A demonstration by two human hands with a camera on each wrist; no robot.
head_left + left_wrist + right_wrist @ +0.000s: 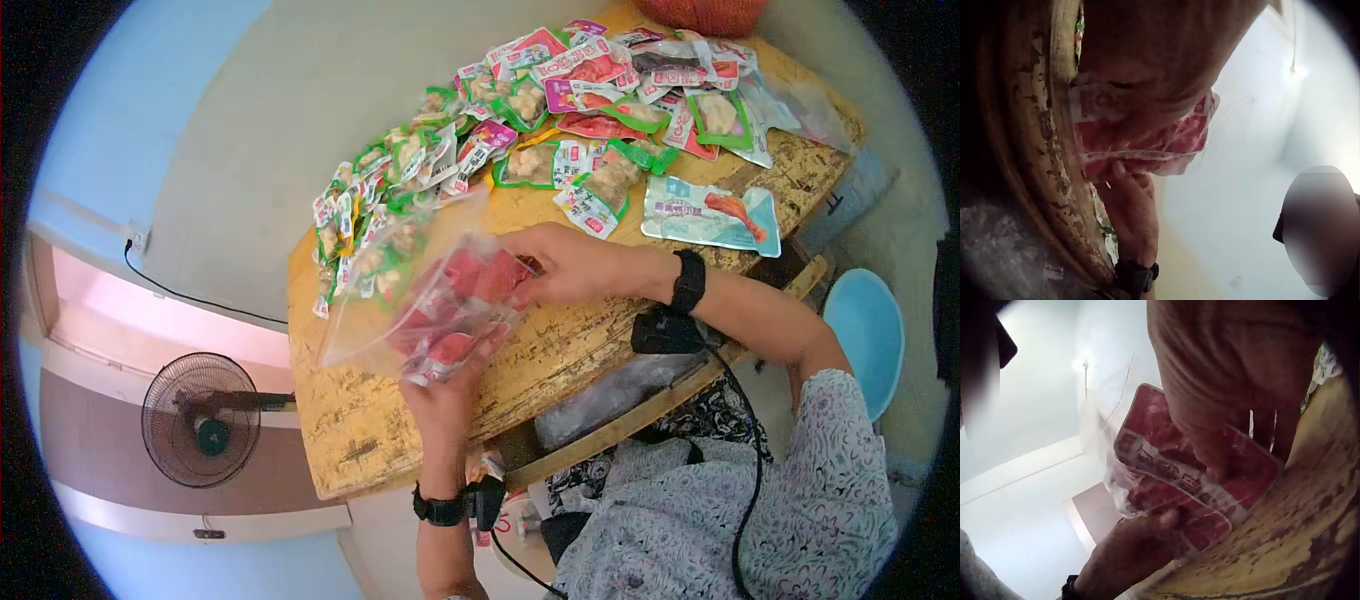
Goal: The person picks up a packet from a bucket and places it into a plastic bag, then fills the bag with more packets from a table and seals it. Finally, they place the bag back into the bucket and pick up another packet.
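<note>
Both hands hold red printed food packets above the yellow table, with a clear plastic bag around or against them. My left hand grips the lower end, its thumb lying over a packet in the right wrist view. From the other side, my right hand pinches the upper end, fingers pressed on the packet's face. In the left wrist view the same red packet spans between the two hands. Inside the bag, the packets overlap, and their exact layering is hidden.
A heap of small food packets covers the table's far side. One pale-blue packet lies alone near the right hand. An open drawer holds clear plastic. A fan and a blue basin stand beyond the edges.
</note>
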